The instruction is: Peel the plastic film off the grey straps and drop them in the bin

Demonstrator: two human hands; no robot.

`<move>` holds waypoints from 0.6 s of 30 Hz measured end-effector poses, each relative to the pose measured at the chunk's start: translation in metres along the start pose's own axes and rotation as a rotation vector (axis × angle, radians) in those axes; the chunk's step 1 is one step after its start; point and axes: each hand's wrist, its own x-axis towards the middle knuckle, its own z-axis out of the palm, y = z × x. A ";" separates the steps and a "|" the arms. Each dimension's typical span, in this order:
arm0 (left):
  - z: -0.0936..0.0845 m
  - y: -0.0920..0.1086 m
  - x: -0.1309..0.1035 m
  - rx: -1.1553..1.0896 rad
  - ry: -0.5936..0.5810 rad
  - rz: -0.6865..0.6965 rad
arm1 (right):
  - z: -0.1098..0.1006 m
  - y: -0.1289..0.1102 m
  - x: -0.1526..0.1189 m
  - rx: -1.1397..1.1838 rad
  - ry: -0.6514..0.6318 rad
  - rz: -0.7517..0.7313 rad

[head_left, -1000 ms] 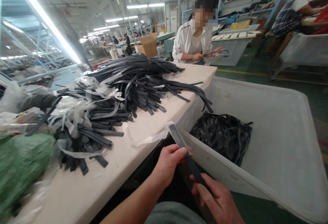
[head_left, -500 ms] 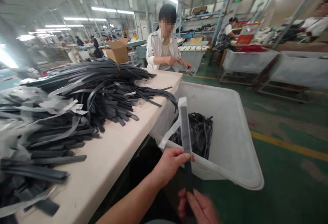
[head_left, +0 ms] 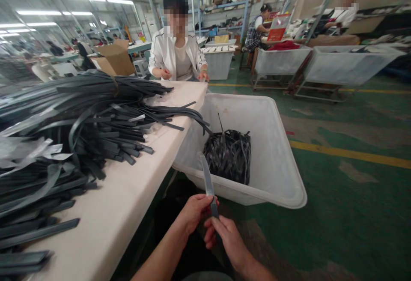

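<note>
Between my two hands runs a dark strip (head_left: pixel 214 207) with a pale, whitish backing film (head_left: pixel 207 177) on its upper end. My left hand (head_left: pixel 198 210) pinches it where the film meets the dark part. Just below, my right hand (head_left: pixel 224 234) grips the lower length with thumb and fingers. The film end curves up in front of the near rim of a large white plastic bin (head_left: pixel 272 156). Inside that bin lies a heap of dark strips (head_left: pixel 229 154). The lower end of the held strip is hard to make out past my right hand.
A pale table (head_left: pixel 128 191) on the left bears piles of dark strips (head_left: pixel 105 131) and loose translucent film (head_left: pixel 28 154). Across its far end stands a co-worker (head_left: pixel 176 49). Wheeled white bins (head_left: pixel 340 69) and other seated people are farther back on the green floor.
My hands have come closer together and shifted left in view with the strip, whose film end now tilts left. The co-worker's hands have moved apart. My view has turned right.
</note>
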 end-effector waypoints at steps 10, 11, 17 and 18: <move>-0.021 -0.003 -0.005 0.032 0.059 -0.012 | 0.008 0.010 -0.001 -0.001 -0.134 0.103; -0.021 -0.005 -0.006 0.032 0.031 -0.027 | 0.009 0.006 0.004 0.003 -0.115 0.079; -0.028 0.006 -0.008 0.047 0.106 0.036 | 0.013 -0.005 0.009 -0.054 -0.135 0.015; -0.032 0.011 -0.008 0.042 0.156 0.042 | 0.013 0.000 0.004 -0.073 -0.170 0.049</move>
